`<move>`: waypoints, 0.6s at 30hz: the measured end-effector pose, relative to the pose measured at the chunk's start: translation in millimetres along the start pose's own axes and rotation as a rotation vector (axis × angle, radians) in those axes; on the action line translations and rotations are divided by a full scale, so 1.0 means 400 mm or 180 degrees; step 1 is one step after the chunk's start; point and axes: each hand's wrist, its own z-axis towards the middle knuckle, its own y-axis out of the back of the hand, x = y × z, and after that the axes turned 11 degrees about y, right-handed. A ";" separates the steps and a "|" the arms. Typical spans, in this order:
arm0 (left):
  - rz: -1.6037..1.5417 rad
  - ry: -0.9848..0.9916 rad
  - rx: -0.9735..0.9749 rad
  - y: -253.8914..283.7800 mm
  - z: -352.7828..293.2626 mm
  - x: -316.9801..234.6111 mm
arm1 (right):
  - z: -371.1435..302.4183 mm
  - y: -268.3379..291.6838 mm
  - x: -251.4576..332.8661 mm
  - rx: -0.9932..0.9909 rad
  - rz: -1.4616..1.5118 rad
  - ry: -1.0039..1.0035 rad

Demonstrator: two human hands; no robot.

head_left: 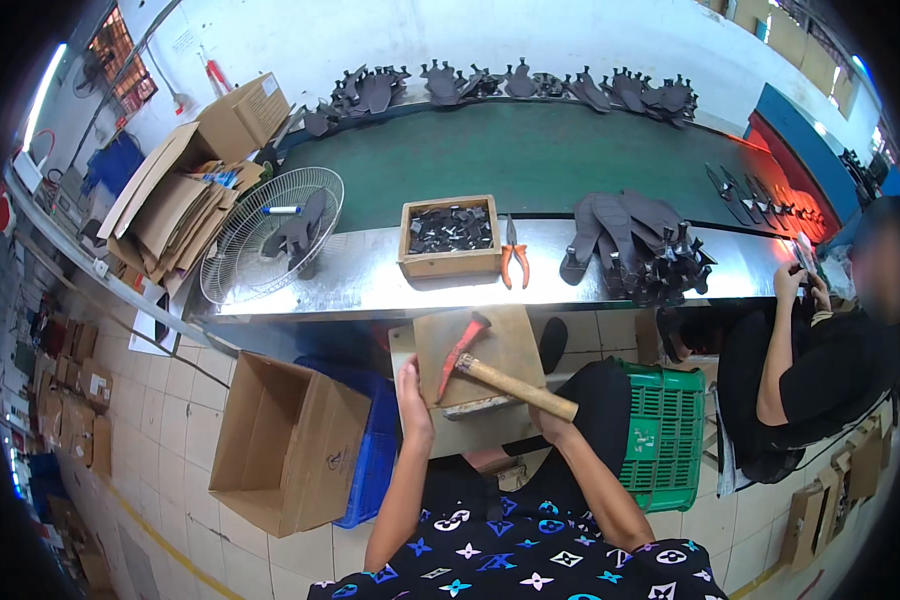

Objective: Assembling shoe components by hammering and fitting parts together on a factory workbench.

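Two hands [414,400], one hammer [492,376]

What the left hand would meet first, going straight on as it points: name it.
Probably the near edge of the metal bench, though how high the left hand sits against it is unclear.

A hammer [515,385] lies across the board [515,335] before me, my left grip [412,395] beside the board's left edge, my right grip [552,426] by the hammer's right end. Beyond, the worktop [360,270] carries, left to right, a wire basket [240,262], a box [452,265] of parts [450,230], pliers [513,262] and piled soles [615,228]. A carton [325,460] stands left of me, a crate [660,435] right.
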 end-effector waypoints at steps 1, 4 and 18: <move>-0.0426 0.0437 -0.0053 -0.004 -0.005 0.003 | -0.014 0.004 -0.019 0.0080 -0.0587 0.0271; -0.1132 0.0505 0.0672 0.006 0.000 -0.014 | -0.046 0.012 -0.081 0.0165 -0.2678 0.1081; -0.0859 0.0675 0.0863 0.022 -0.093 -0.004 | -0.068 -0.193 0.165 0.1251 -0.5246 0.0979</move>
